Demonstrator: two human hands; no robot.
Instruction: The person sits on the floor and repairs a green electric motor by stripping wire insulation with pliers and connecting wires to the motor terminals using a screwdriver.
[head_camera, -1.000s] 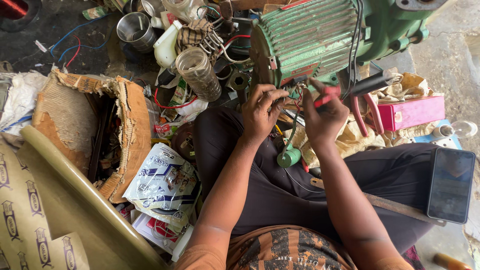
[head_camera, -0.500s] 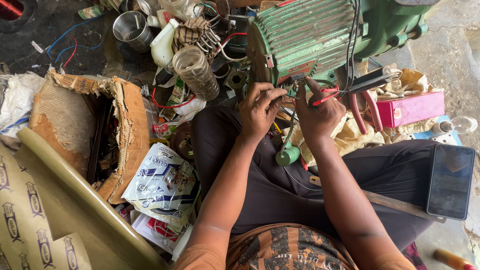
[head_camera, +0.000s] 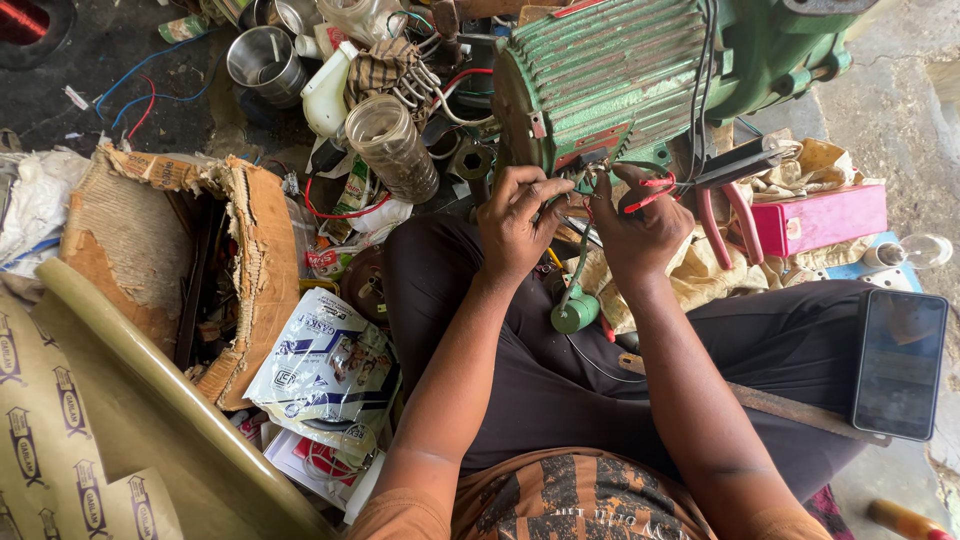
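I see a green ribbed motor (head_camera: 620, 80), a red wire (head_camera: 650, 195) at my right hand (head_camera: 640, 235), a pink box (head_camera: 820, 220), a black phone (head_camera: 898, 362), a brown mottled shirt (head_camera: 570, 500), and a blue-and-white printed packet (head_camera: 325, 370).

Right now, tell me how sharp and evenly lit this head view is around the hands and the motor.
Head view: soft, even daylight with no hard shadows; left hand, right hand and green motor are in focus; the phone screen shows dull glare; the concrete at the top right looks washed out; edges bend slightly from the wide lens.
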